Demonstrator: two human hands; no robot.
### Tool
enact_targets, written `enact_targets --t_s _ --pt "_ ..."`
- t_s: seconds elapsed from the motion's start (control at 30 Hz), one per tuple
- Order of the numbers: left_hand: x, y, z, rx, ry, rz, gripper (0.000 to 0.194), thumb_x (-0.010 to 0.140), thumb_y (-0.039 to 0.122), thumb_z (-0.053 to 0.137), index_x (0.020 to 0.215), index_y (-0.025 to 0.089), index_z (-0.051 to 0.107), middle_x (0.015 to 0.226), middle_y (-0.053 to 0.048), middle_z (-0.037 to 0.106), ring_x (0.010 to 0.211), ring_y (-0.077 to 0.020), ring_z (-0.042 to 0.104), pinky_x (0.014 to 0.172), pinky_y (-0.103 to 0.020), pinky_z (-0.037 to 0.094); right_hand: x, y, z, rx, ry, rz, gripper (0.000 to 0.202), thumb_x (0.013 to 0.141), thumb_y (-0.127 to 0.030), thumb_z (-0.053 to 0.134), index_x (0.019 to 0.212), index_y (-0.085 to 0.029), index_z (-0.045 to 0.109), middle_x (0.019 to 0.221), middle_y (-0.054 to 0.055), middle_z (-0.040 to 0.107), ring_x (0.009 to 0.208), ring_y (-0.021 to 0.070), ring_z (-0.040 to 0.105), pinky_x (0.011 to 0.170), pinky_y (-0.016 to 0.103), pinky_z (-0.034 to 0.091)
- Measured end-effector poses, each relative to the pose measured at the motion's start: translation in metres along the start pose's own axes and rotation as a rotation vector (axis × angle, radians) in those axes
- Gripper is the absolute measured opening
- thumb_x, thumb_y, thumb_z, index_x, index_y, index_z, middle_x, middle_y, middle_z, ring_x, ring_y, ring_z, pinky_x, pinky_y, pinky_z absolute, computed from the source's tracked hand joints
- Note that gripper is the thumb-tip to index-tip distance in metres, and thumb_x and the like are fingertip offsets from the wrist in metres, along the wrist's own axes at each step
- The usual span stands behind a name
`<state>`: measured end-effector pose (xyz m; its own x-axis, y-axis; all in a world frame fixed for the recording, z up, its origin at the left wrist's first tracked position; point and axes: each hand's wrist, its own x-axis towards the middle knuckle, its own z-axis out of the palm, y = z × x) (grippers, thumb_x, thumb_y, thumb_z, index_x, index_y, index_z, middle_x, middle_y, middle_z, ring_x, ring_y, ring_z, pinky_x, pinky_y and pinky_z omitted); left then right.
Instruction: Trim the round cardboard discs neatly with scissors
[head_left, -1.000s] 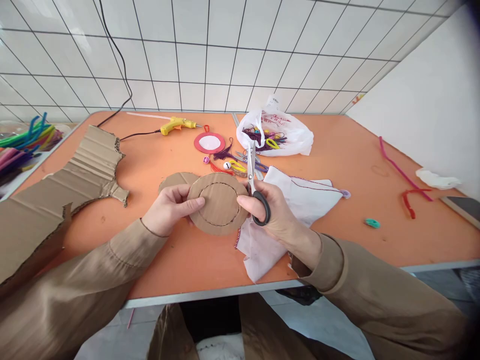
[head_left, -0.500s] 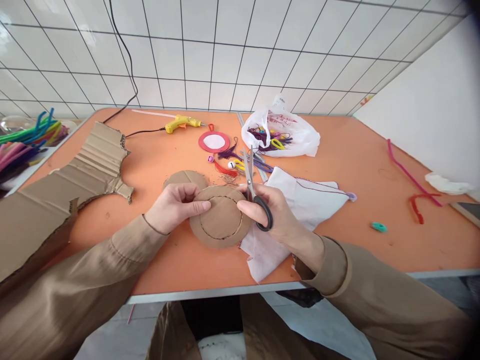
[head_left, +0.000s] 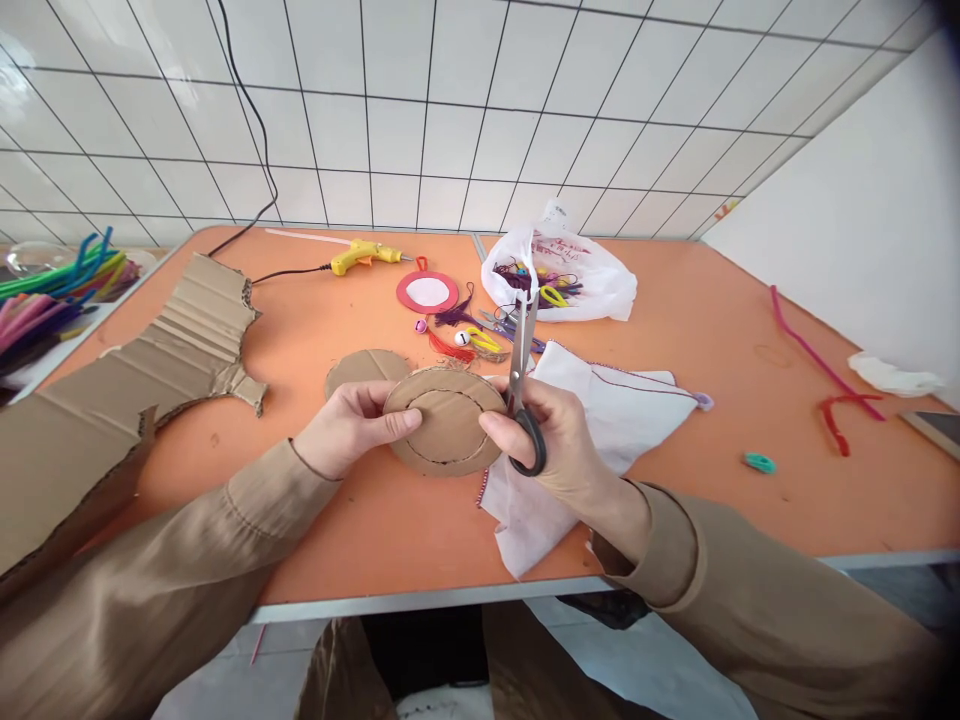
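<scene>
Between my two hands is a round cardboard disc (head_left: 448, 425) with a smaller circle cut or scored inside its edge. My left hand (head_left: 360, 425) pinches its left side, thumb on top. At the right side, the thumb of my right hand (head_left: 551, 435) presses on the disc. That same hand also holds black-handled scissors (head_left: 519, 370), blades pointing away from me and slightly apart. Behind my left fingers a second cardboard disc (head_left: 366, 370) lies on the table. A white cloth (head_left: 607, 400) with dark red stitching lies under and beside my right hand.
A large torn cardboard piece (head_left: 97, 410) covers the left side. Toward the back lie a yellow glue gun (head_left: 366, 257), a red-rimmed disc (head_left: 427, 292), tassels (head_left: 456, 345) and a white plastic bag (head_left: 600, 280). Pipe cleaners (head_left: 817, 345) and a teal clip-like piece (head_left: 760, 463) are at right.
The cardboard disc is tilted a little more, its near edge higher. The scissors have turned slightly rightward and their blades are closer together. Both hands keep their hold.
</scene>
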<state>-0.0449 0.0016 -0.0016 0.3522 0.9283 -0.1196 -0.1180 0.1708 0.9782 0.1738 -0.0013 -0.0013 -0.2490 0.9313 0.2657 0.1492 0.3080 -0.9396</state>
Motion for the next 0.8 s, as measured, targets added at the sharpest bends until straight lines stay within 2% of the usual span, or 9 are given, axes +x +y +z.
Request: enact_targets --t_s 0.1,0.27,0.4,0.57,0.67,0.8 --pt "-0.001 -0.001 0.0 0.002 0.003 0.028 0.023 0.068 0.039 0.084 0.082 0.021 0.083 0.087 -0.009 0.081 0.082 -0.0289 0.074 0.078 -0.042 0.059 -0.001 0.0 -0.001 -0.013 -0.006 -0.013 0.009 0.077 -0.028 0.066 0.085 -0.025 0.062 0.064 -0.003 0.05 0.056 0.0142 0.046 0.054 0.031 0.044" --pt "-0.005 0.004 0.003 0.01 0.011 -0.029 0.016 0.063 0.034 0.086 0.069 0.02 0.08 0.065 -0.004 0.076 0.057 -0.0184 0.067 0.056 -0.029 0.055 0.0 -0.002 -0.003 -0.013 -0.03 -0.074 0.014 0.077 -0.026 0.063 0.091 -0.023 0.063 0.069 -0.001 0.057 0.06 0.0144 0.051 0.057 0.03 0.046" --pt "-0.006 0.004 0.003 0.003 0.056 -0.058 0.013 0.061 0.029 0.086 0.063 0.019 0.078 0.056 0.0 0.071 0.048 -0.0126 0.06 0.047 -0.022 0.047 0.001 -0.003 -0.002 -0.007 -0.106 -0.003 0.012 0.075 -0.024 0.062 0.086 -0.022 0.062 0.069 -0.002 0.058 0.06 0.0133 0.052 0.056 0.028 0.046" --pt "-0.004 0.0 0.002 -0.039 0.086 -0.029 0.016 0.065 0.033 0.086 0.073 0.02 0.08 0.066 -0.002 0.075 0.057 -0.0155 0.065 0.056 -0.026 0.053 0.0 0.0 0.002 0.035 -0.12 0.031 0.013 0.073 -0.024 0.063 0.086 -0.022 0.06 0.068 -0.003 0.057 0.057 0.0118 0.051 0.055 0.027 0.046" --pt "-0.005 0.001 0.003 -0.077 0.075 -0.023 0.017 0.066 0.033 0.086 0.074 0.02 0.081 0.067 -0.003 0.075 0.059 -0.0162 0.066 0.06 -0.027 0.053 -0.003 0.001 0.001 0.01 -0.131 -0.041 0.016 0.075 -0.023 0.065 0.09 -0.022 0.062 0.074 -0.001 0.063 0.063 0.014 0.058 0.06 0.029 0.05" --pt "-0.008 0.004 0.005 -0.116 0.082 0.01 0.013 0.067 0.031 0.085 0.074 0.021 0.082 0.067 -0.002 0.076 0.058 -0.0161 0.065 0.061 -0.028 0.052 -0.007 -0.008 -0.009 -0.119 -0.158 -0.171 0.031 0.08 -0.029 0.069 0.11 -0.021 0.067 0.081 0.002 0.066 0.074 0.0188 0.063 0.069 0.035 0.053"
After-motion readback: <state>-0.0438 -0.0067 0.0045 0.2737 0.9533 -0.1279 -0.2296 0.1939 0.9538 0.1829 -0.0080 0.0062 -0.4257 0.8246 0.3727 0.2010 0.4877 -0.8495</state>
